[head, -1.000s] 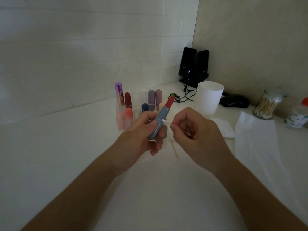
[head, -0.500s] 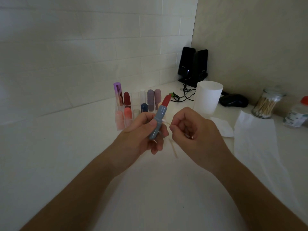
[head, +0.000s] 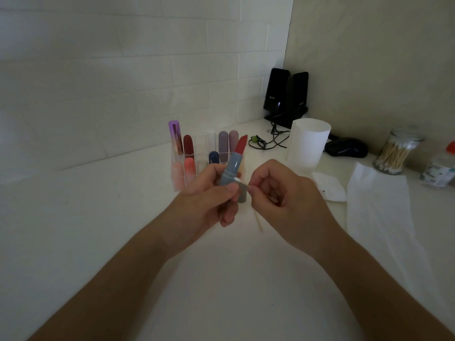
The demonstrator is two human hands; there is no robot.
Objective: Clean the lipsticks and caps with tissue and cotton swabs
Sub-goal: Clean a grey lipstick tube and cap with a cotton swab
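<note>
Lipstick (head: 233, 164) with a blue-grey tube and its red bullet showing is up over the counter (head: 73, 230) in the left hand (head: 209, 193) — fingers and thumb wrapped round the lower half, top tilted a bit to the right. The right hand (head: 283, 193) is pinching a cotton swab (head: 237, 179) between thumb and forefinger with the other fingers curled in, and the swab's white tip touches the tube just above the left thumb. A grey-blue piece that looks like the cap (head: 242, 195) is tucked in the left hand too, right beside the swab. A second swab (head: 258, 221) lies on the counter under the hands. Behind them is a clear holder (head: 177, 166) with more lipsticks standing in it. Off to the right — a white cup (head: 307, 146), a folded tissue (head: 330, 185), a long tissue sheet (head: 379, 205) and a glass jar of swabs (head: 396, 153) near the wall.
</note>
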